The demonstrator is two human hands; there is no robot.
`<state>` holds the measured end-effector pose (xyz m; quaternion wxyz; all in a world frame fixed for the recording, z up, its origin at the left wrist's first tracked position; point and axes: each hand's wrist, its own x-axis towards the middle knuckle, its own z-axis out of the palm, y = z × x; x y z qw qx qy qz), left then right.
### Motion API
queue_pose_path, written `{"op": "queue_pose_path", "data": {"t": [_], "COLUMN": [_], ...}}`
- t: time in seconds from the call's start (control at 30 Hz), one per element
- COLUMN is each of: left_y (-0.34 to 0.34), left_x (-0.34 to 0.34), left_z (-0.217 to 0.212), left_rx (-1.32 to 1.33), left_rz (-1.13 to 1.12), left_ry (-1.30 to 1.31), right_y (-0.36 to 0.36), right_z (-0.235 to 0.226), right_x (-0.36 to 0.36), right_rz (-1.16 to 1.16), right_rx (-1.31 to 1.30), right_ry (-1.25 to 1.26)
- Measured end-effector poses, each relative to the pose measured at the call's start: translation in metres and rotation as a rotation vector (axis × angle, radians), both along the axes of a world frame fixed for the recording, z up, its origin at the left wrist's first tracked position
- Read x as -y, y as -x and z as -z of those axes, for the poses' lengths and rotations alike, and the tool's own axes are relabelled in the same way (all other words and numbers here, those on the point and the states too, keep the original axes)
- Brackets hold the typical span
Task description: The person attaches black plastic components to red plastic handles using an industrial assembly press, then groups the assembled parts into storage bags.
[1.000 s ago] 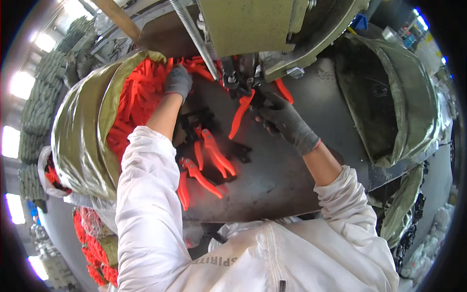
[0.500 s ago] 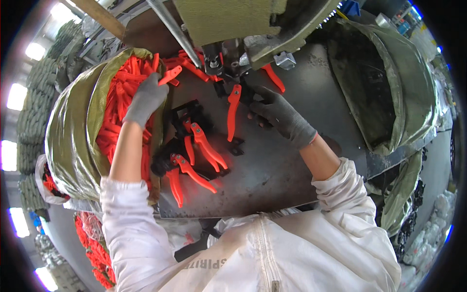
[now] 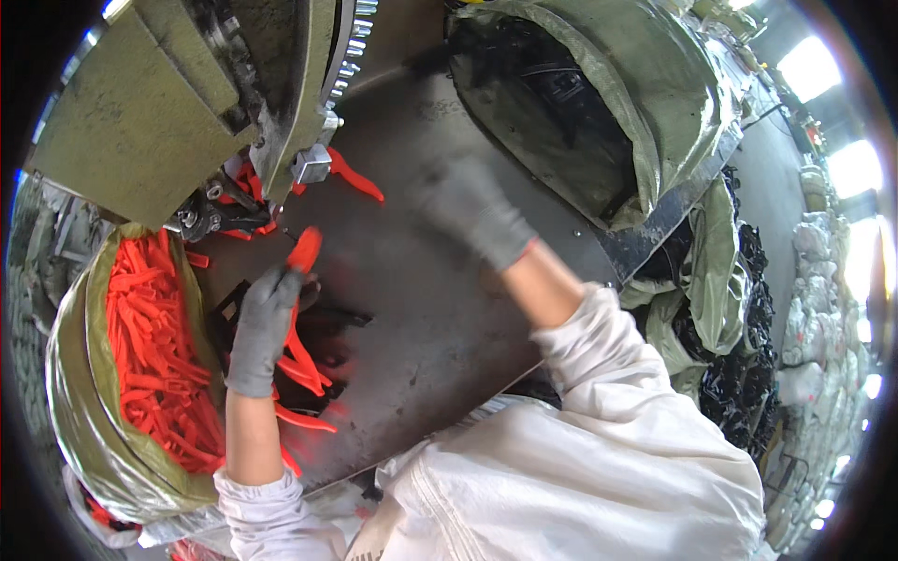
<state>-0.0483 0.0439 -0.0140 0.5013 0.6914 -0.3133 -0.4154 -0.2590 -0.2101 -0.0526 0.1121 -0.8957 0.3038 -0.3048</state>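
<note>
Head view shows the left hand (image 3: 265,327), in a grey knit glove, closed around an orange plastic handle sleeve (image 3: 301,280): a slim, bright, slightly curved piece, its long axis running near to far with the upper tip pointing toward the green press machine (image 3: 168,93). It sits over the dark steel worktable (image 3: 440,309), just right of the green sack of orange sleeves (image 3: 150,355) and above a small pile of loose orange sleeves and black metal parts (image 3: 309,374). Well apart to the right, the right hand (image 3: 472,210), also gloved, is blurred above the table near the open sack of black parts (image 3: 561,112); whether it grips anything I cannot tell.
</note>
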Motion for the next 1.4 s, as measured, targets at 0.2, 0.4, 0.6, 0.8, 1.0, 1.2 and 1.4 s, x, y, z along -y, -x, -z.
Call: {"op": "queue_pose_path", "data": {"t": [0.2,0.4,0.6,0.8,1.0,1.2,1.4], "left_y": [-0.017,-0.017,-0.018,-0.021,-0.026,-0.066,-0.163], "left_x": [-0.01,0.005,0.013,0.01,0.01,0.006,0.029], "left_z": [0.002,-0.002,-0.01,-0.009,-0.022,-0.005,0.004], "left_rx": [-0.011,-0.22,-0.147,-0.113,-0.148,0.686,1.065], "left_rz": [-0.083,-0.099,-0.028,-0.061,-0.098,0.212,-0.014], "left_ry": [-0.133,-0.072,-0.068,-0.055,-0.099,-0.133,-0.54], "right_y": [0.144,0.147,0.05,-0.035,-0.072,-0.081,-0.08], "right_z": [0.069,0.104,-0.013,-0.032,-0.051,-0.026,-0.026], "right_x": [0.238,0.239,0.004,-0.058,-0.095,-0.09,-0.096], "right_rz": [0.827,0.466,0.038,-0.221,-0.359,-0.353,-0.286], "right_rx": [-0.208,0.204,0.719,0.529,0.149,0.111,0.146], "right_ry": [-0.086,-0.478,-1.359,-1.55,-1.241,-1.377,-1.494]}}
